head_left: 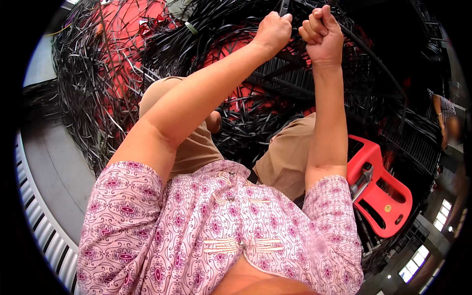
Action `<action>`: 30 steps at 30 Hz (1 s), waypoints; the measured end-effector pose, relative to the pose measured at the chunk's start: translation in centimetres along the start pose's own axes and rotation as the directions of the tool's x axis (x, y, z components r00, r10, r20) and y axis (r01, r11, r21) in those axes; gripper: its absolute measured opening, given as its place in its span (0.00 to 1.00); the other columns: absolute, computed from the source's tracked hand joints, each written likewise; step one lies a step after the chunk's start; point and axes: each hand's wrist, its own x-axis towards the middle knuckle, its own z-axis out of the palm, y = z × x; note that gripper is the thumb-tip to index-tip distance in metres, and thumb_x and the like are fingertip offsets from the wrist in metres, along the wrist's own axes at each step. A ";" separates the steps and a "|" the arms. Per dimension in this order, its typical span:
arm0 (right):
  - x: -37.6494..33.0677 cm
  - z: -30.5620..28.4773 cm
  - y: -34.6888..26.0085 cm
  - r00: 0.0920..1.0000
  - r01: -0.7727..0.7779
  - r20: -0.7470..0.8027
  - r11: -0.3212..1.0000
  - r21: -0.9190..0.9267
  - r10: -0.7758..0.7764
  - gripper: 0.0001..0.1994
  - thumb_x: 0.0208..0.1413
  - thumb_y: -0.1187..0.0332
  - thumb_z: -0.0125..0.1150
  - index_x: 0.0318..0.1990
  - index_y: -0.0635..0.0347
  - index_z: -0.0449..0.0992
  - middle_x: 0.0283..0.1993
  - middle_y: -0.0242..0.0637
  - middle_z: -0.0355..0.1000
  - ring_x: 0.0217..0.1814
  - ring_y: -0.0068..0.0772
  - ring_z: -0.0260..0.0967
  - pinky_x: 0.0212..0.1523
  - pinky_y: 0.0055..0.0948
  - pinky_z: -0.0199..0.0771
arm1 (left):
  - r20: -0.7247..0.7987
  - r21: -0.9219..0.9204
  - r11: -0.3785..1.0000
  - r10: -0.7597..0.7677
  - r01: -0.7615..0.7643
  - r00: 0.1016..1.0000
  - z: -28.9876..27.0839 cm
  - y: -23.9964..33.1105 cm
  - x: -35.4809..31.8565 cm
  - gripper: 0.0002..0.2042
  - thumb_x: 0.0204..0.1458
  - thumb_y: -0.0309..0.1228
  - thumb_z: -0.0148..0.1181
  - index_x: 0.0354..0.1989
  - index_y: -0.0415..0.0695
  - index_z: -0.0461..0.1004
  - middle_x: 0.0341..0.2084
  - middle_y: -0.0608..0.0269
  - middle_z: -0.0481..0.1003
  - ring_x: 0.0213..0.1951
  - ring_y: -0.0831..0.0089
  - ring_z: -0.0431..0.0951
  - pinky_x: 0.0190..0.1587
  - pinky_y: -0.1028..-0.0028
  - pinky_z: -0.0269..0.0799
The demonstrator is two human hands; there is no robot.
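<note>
The likeliest trouble, as I judge it, is a snag: the black strips (pixel 81 93) lie in such a thick tangle from 9 round to 12 o'clock that a pull on one could drag others along or knot them. With both hands raised close together near the upper edge, a sudden slip of the dark tool (pixel 284 7) at the left hand (pixel 273 31) could strike the right hand (pixel 324 35), at 1 o'clock. The left grip is closed around that tool; the right grip is curled narrow, and I cannot tell whether it pinches a strip. The metal tool (pixel 364 181) on the red plastic chair (pixel 388 216), between 3 and 4 o'clock, might fall if the chair is bumped.

The strips are flat, narrow and slightly glossy, bending in loose curls over a red surface (pixel 120 22). Beneath the hands, at 1 o'clock, sits a dark framework (pixel 278 69) with close parallel slats; its outline is partly lost among the strips.
</note>
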 end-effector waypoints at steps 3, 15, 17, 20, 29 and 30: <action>0.0 -0.8 -0.2 1.000 -0.014 0.005 0.998 0.064 0.013 0.18 0.67 0.56 0.47 0.31 0.59 0.73 0.14 0.20 0.49 0.13 0.15 0.40 0.16 0.20 0.42 | 0.004 -0.001 1.000 -0.010 0.010 1.000 0.1 -0.1 0.2 0.09 0.54 0.29 0.49 0.35 0.39 0.75 0.31 0.38 0.73 0.34 0.43 0.77 0.38 0.54 0.75; 0.3 -4.4 1.3 0.971 -0.076 -0.215 0.985 0.153 0.109 0.18 0.68 0.55 0.46 0.29 0.54 0.71 0.13 0.19 0.49 0.10 0.16 0.41 0.13 0.21 0.41 | 0.098 -0.190 0.947 -0.242 0.257 0.965 -0.6 0.7 0.5 0.17 0.59 0.40 0.53 0.37 0.33 0.72 0.24 0.54 0.73 0.23 0.63 0.73 0.28 0.66 0.70; 0.9 -5.8 2.7 0.956 -0.173 -0.199 0.963 0.207 0.215 0.19 0.68 0.53 0.45 0.29 0.54 0.71 0.12 0.19 0.49 0.09 0.17 0.41 0.12 0.21 0.42 | -0.105 -0.096 0.988 -0.127 0.118 0.986 0.8 -1.4 1.5 0.17 0.58 0.40 0.52 0.32 0.34 0.72 0.26 0.44 0.74 0.25 0.54 0.76 0.30 0.60 0.71; 1.1 -9.2 4.6 0.909 -0.320 -0.168 0.898 0.302 0.381 0.20 0.69 0.53 0.41 0.29 0.53 0.70 0.10 0.18 0.51 0.07 0.16 0.41 0.10 0.22 0.44 | -0.088 -0.235 0.961 -0.168 0.144 0.982 1.6 -1.3 1.1 0.17 0.58 0.39 0.52 0.31 0.33 0.70 0.25 0.43 0.74 0.25 0.56 0.76 0.28 0.59 0.71; 3.2 -13.5 8.4 0.793 -0.569 0.147 0.630 0.529 0.592 0.17 0.68 0.58 0.44 0.31 0.59 0.71 0.11 0.21 0.52 0.09 0.18 0.43 0.12 0.24 0.46 | 0.077 -0.555 0.806 -0.198 0.207 0.977 0.1 -2.1 1.3 0.15 0.62 0.38 0.50 0.30 0.37 0.71 0.19 0.57 0.71 0.19 0.68 0.71 0.23 0.65 0.69; 2.9 -13.6 8.3 0.776 -0.582 0.167 0.589 0.560 0.608 0.17 0.68 0.61 0.46 0.29 0.62 0.70 0.11 0.21 0.51 0.10 0.16 0.43 0.13 0.22 0.45 | -0.196 -0.230 0.969 -0.137 0.090 0.971 -0.4 -0.5 -1.0 0.15 0.61 0.37 0.50 0.28 0.40 0.73 0.24 0.53 0.74 0.27 0.63 0.75 0.30 0.64 0.70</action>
